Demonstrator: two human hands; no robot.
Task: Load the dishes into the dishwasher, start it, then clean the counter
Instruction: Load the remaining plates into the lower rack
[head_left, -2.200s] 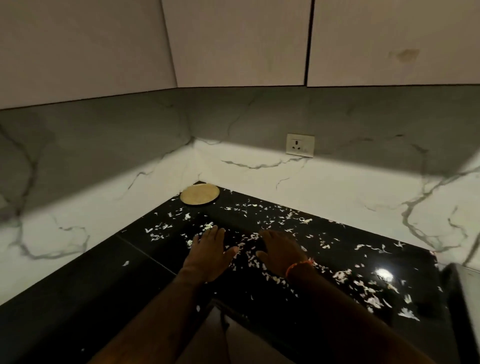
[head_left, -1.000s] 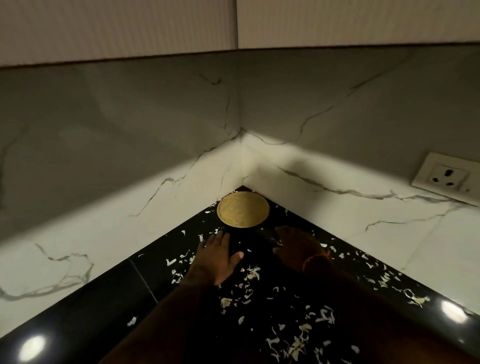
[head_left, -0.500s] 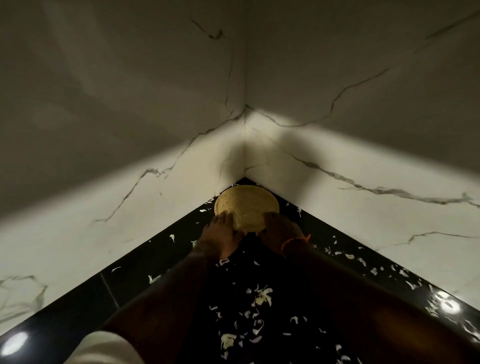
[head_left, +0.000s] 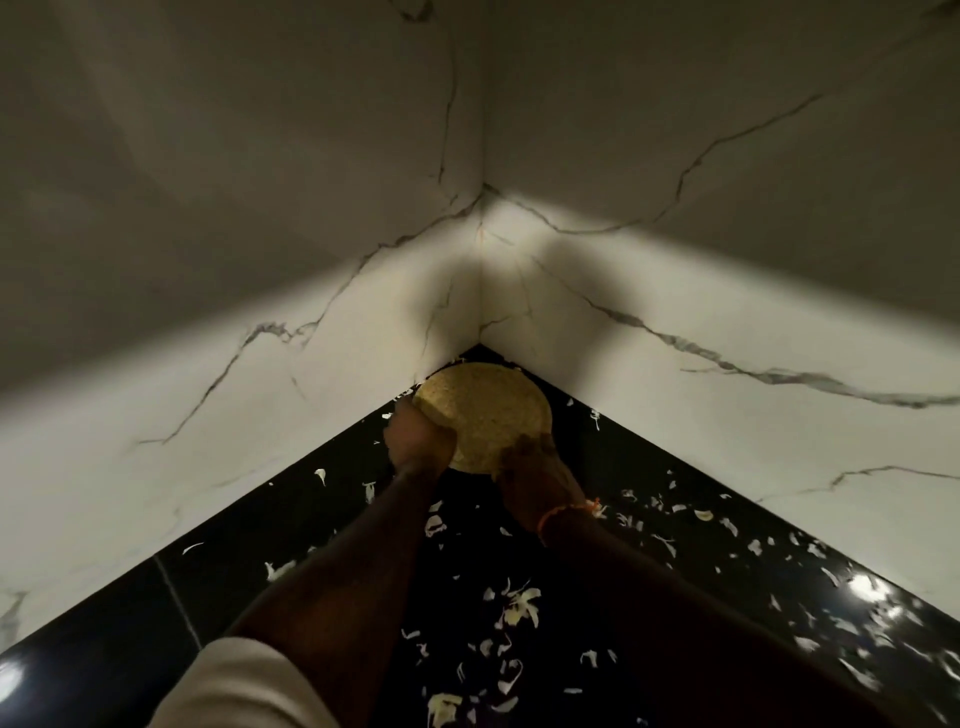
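A round tan woven mat (head_left: 488, 410) lies in the far corner of the black counter (head_left: 291, 540). Its near edge looks tilted up off the counter. My left hand (head_left: 418, 441) grips the mat's left rim. My right hand (head_left: 530, 467), with an orange thread at the wrist, holds its near right rim. White vegetable scraps (head_left: 519, 608) are strewn over the counter around and behind my arms.
White marble backsplash walls (head_left: 311, 338) meet right behind the mat and close in the corner on both sides. Scraps run thicker along the right stretch of counter (head_left: 810, 587). A seam (head_left: 174, 597) crosses the counter at left.
I leaned into the corner. Both hands slid forward from the littered counter to the mat and now hold its rim, and its near edge has come up.
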